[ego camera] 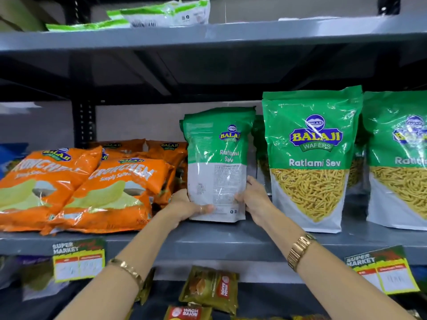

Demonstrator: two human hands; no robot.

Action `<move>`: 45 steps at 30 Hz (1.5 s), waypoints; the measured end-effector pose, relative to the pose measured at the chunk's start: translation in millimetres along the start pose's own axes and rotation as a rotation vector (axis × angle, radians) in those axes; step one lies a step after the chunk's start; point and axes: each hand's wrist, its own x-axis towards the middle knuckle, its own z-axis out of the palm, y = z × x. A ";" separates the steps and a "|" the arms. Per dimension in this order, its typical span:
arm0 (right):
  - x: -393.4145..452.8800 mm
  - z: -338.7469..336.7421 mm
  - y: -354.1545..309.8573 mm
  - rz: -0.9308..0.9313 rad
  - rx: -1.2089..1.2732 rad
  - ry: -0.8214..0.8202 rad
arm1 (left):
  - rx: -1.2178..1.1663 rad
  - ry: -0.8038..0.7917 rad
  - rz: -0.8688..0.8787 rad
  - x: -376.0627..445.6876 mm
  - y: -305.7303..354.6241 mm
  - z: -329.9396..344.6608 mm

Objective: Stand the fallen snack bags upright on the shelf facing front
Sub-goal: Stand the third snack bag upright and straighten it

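Both hands grip one green Ratlami Sev bag [217,162] near its base. The left hand [187,205] wraps the lower left edge, thumb across the face; the right hand [253,196] clasps the lower right edge. The bag stands upright on the grey shelf [208,239], its printed back panel turned toward the camera. Just beside it on the right, two larger Ratlami Sev bags [312,158] stand upright, fronts forward. To the left, orange Crunchem bags [69,188] lie reclined in an overlapping pile. Yellow price tags [78,259] hang on the shelf edge.
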 end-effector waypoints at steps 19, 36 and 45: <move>60.1 -2.9 8.5 0.252 0.333 0.135 | 0.007 0.516 0.367 -29.1 9.3 33.1; 59.1 4.2 14.1 0.247 0.196 -0.275 | -0.433 0.130 0.053 -7.9 14.4 31.2; 59.6 10.3 12.3 0.209 0.167 -0.157 | -0.320 0.329 0.015 -2.3 14.1 11.4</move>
